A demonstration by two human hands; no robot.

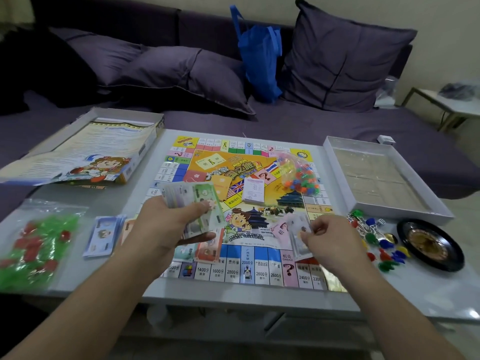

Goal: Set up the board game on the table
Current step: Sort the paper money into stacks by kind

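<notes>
— Where was the game itself?

— The square, colourful printed game board (249, 203) lay flat on the pale glossy table (389, 294), right in front of me. My left hand (168, 224) was curled around a thick fanned stack of paper play money (193, 201), green note on top, held just above the board's near left part.

— And your other hand?

— My right hand (327, 237) pinched a single pale banknote (298, 236) between thumb and fingers, low over the board's near right side, beside a pink card with a question mark (281, 229).

— What else was laid out?

— A bluish pile of notes (102, 235) sat on the table left of the board, and an orange-red pile (207, 249) on the board under my left hand. A clear bag of small multicoloured plastic pieces (298, 175) and a white card deck (253, 190) rested on the board. Loose coloured pawns (381, 249) and a black roulette wheel (430, 245) lay to the right, near the open white box tray (441, 203).
</notes>
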